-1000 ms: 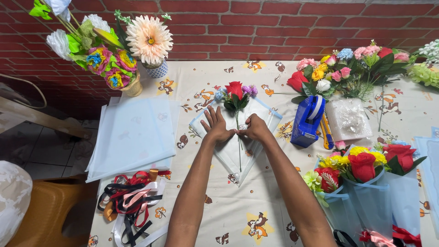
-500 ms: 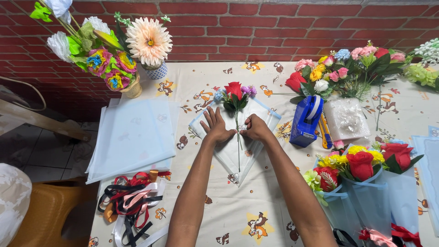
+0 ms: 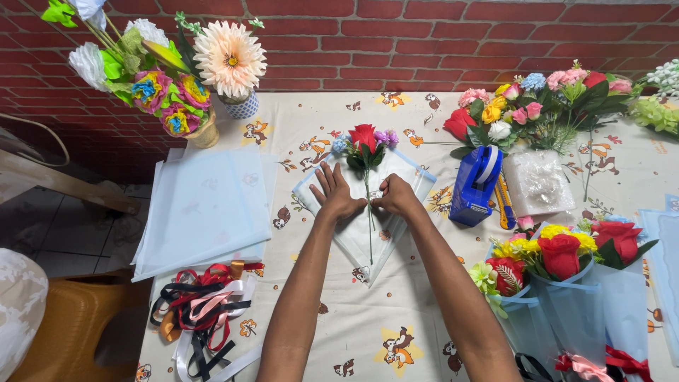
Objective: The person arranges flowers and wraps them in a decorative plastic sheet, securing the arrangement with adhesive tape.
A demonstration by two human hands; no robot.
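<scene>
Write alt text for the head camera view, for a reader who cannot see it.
Two bare hands, left hand and right hand, press on a red rose stem lying on pale wrapping paper on a patterned tablecloth. A blue tape dispenser, finished bouquets and ribbons lie around.

You face a red brick wall (image 3: 424, 42) rising right behind the table (image 3: 297, 134) draped in a cream cartoon-print cloth, with grey tiled floor (image 3: 78, 233) left of the table and a tan plastic chair (image 3: 64, 325) beside its near-left corner, all in even daylight.
</scene>
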